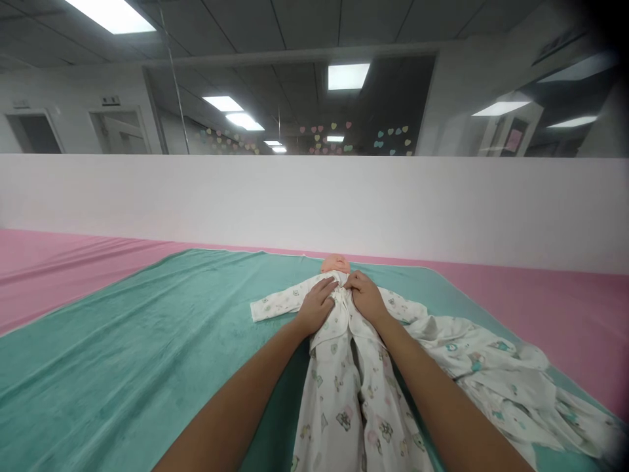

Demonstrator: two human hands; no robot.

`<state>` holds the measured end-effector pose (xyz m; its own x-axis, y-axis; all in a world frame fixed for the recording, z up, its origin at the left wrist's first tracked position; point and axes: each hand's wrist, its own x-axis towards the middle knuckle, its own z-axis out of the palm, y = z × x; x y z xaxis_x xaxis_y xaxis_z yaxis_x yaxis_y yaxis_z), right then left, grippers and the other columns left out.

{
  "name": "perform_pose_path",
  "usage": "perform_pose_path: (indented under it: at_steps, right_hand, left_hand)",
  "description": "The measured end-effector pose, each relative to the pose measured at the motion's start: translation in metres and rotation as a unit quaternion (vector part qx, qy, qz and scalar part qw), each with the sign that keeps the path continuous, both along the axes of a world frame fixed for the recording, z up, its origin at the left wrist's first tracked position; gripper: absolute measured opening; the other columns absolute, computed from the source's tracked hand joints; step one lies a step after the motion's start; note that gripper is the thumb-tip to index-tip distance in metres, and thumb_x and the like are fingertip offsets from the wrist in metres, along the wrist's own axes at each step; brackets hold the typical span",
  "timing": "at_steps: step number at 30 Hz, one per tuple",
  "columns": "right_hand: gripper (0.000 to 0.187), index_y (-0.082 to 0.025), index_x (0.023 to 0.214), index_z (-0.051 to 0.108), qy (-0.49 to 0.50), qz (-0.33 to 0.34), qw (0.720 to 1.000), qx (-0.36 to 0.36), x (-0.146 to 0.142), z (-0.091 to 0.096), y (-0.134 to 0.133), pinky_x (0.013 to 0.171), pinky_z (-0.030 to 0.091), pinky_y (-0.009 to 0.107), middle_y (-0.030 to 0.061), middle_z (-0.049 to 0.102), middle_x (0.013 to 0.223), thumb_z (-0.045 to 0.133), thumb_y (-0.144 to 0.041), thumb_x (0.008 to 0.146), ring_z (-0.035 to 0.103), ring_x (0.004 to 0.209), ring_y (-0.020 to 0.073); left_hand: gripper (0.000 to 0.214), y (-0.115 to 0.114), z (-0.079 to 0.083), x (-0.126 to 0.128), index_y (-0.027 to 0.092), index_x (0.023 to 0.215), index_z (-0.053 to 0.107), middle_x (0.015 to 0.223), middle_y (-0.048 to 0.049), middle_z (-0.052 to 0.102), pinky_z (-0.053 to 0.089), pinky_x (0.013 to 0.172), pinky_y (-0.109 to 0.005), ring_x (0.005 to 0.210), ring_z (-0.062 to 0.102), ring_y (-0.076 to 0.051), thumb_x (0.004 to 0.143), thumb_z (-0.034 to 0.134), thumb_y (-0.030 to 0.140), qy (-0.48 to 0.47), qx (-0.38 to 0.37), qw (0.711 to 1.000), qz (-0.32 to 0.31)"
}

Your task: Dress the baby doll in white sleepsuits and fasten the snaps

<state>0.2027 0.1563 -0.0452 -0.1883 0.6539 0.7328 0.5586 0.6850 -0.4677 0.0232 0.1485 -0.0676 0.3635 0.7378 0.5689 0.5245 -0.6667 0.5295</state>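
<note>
A baby doll [336,263] lies on its back, dressed in a white printed baby top [339,322] with long sleeves spread out. White printed baby pants [339,406] extend below the top toward me. My left hand [317,305] rests on the left of the doll's chest, fingers stretched over the cloth. Close by on the right, my right hand [365,296] has its fingers curled in a pinch at the front of the top, just under the neck. Exactly what lies between those fingertips is partly hidden. Both forearms pass over the doll's sides.
Beneath the doll spreads a green blanket [147,341] over a pink sheet [555,295]. A crumpled white printed cloth [496,367] lies right of the doll. Beyond stands a low white wall [295,203] with glass panels above it.
</note>
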Motion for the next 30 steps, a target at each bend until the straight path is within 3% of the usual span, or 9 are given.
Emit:
perform_pose_path:
  at_steps: [4,10,17,20,23,27,30]
  right_hand:
    - [0.03,-0.022,0.07,0.063,0.01,-0.033,0.999,-0.011,-0.001,0.0,-0.003,0.073,0.039,0.029,0.0016,0.057,0.082,0.036,-0.007,0.072,0.053,0.081,0.0164]
    - [0.023,-0.02,0.059,0.056,0.023,-0.152,0.988,-0.017,0.001,-0.001,-0.006,0.068,0.037,0.028,0.0009,0.056,0.075,0.038,-0.008,0.068,0.052,0.073,0.0155]
    - [0.022,-0.02,0.062,0.055,-0.049,-0.236,0.97,0.007,0.002,-0.002,-0.009,0.058,0.031,0.026,0.0014,0.055,0.076,0.04,-0.009,0.074,0.049,0.068,0.0146]
    - [0.021,-0.021,0.079,0.059,-0.093,-0.225,0.969,0.044,-0.002,0.001,-0.018,0.06,0.034,0.027,0.0026,0.056,0.089,0.04,-0.011,0.078,0.051,0.074,0.0153]
    - [0.027,-0.024,0.096,0.059,-0.128,-0.169,0.976,0.051,-0.005,0.004,-0.032,0.066,0.039,0.027,0.0033,0.055,0.097,0.041,-0.012,0.081,0.052,0.083,0.0167]
    - [0.025,-0.024,0.099,0.06,-0.132,-0.13,0.982,0.031,-0.007,0.001,-0.05,0.076,0.042,0.03,0.0048,0.054,0.093,0.04,-0.016,0.086,0.05,0.09,0.0196]
    - [0.022,-0.025,0.101,0.06,-0.128,-0.119,0.984,0.037,-0.007,-0.001,-0.061,0.082,0.042,0.035,0.0058,0.052,0.097,0.043,-0.022,0.087,0.048,0.092,0.0209]
  left_hand:
    - [0.049,0.0,0.0,0.001,0.024,0.13,0.047,0.142,-0.001,0.038,0.023,0.112,-0.036,0.131,0.031,-0.018,0.082,0.037,0.022,-0.006,-0.012,1.0,0.002]
    - [0.049,0.0,0.0,0.002,0.023,0.128,0.049,0.141,-0.0012,0.04,0.023,0.112,-0.035,0.13,0.033,-0.017,0.081,0.038,0.019,-0.015,-0.002,1.0,0.001]
    - [0.048,-0.001,0.0,0.001,0.024,0.128,0.049,0.141,-0.0005,0.04,0.025,0.111,-0.034,0.13,0.033,-0.016,0.082,0.038,0.019,-0.007,0.007,1.0,0.005]
    - [0.045,-0.005,0.0,0.0,0.024,0.127,0.049,0.141,-0.0018,0.04,0.024,0.112,-0.035,0.13,0.033,-0.016,0.084,0.037,0.022,-0.005,0.018,1.0,0.011]
    - [0.042,-0.016,-0.002,-0.001,0.023,0.128,0.049,0.141,-0.0036,0.039,0.024,0.111,-0.036,0.13,0.033,-0.017,0.088,0.035,0.026,-0.002,0.018,1.0,0.026]
    - [0.042,-0.049,-0.004,-0.002,0.026,0.13,0.046,0.144,-0.0027,0.033,0.023,0.111,-0.04,0.134,0.026,-0.02,0.091,0.032,0.03,0.03,0.038,0.998,0.043]
    - [0.042,-0.08,-0.002,-0.003,0.03,0.131,0.044,0.147,0.0008,0.029,0.021,0.111,-0.044,0.137,0.017,-0.021,0.091,0.032,0.031,0.082,0.048,0.995,0.021]
